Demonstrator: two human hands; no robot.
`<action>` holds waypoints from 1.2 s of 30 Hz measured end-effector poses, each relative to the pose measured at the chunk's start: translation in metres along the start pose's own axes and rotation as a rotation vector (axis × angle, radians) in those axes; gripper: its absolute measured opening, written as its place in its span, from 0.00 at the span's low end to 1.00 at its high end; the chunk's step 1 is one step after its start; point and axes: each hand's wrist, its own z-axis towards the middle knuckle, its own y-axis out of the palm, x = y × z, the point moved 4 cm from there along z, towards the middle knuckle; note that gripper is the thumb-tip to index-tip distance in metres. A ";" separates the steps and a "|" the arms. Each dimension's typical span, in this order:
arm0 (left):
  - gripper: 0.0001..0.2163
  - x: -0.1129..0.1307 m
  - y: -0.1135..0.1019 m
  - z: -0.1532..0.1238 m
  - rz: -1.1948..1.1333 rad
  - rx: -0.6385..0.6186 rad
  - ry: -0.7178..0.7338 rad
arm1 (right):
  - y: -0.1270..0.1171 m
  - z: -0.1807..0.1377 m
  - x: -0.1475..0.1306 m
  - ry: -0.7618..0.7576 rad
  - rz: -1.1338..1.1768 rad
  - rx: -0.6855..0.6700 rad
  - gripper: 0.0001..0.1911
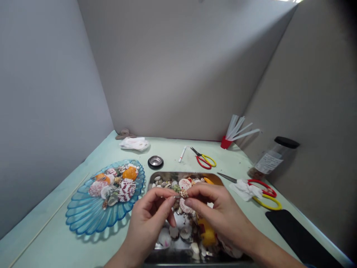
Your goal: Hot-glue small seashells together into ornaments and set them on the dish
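Observation:
My left hand (150, 217) and my right hand (220, 212) meet over a metal tray (156, 178) filled with several seashells. Between the fingertips of both hands sits a small speckled spiral shell (183, 193), pinched from each side. A thin pale strand seems to run from the left fingertips to the shell, too fine to be sure of. Under the hands lie scallop shells (184, 183) and a yellow piece (208, 235).
A blue glass shell-shaped plate (83, 216) with coloured scallop shells lies left. Behind the tray are a small metal lid (155, 162), a white pen (182, 154) and red-yellow scissors (205, 160). More scissors (264, 193), tissue, a jar (272, 160), a red cup of sticks (226, 142) and a black slab (295, 234) are right.

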 end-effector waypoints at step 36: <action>0.09 -0.025 0.052 0.010 1.424 -0.675 0.186 | -0.047 0.002 -0.002 0.058 0.158 -0.034 0.09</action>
